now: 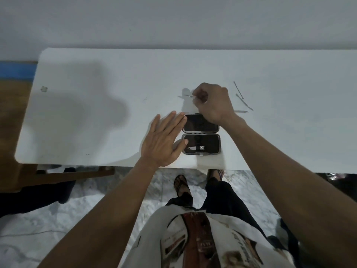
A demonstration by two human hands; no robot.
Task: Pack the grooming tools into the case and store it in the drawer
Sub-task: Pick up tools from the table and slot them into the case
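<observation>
Case: a small black grooming case (201, 134) lies open flat on the white table (96, 113), near its front edge, its two rounded halves one behind the other with a thin metal rim around each.
Near half: dark lining — a silver nail clipper (196, 148) lies in it, lengthwise, toward the front rim.
Far half: dark, glossy inside; no tool can be made out in it, and its right far corner is hidden under the right wrist.
Left hand: the left hand (164, 140) rests palm down just left of the case, fingers (174, 120) stretched out and slightly spread; the fingertips touch the left end of the far half and the thumb tip lies on the left edge of the near half.
Right hand: the right hand (212, 101) hovers just behind the case, curled, fingers pinched together on a thin metal tool (189, 96) whose pointed end sticks out to the left — its shadow falls on the table below.
Loose tools: three slim metal tools lie on the table right of the right hand — one slanted stick (238, 89) farthest back, a second slanted one (244, 102) just beside it, and a third (241, 111) lying almost level, nearest the wrist.
Table: otherwise plain white, with a small smudge (44, 89) toward its left end.
</observation>
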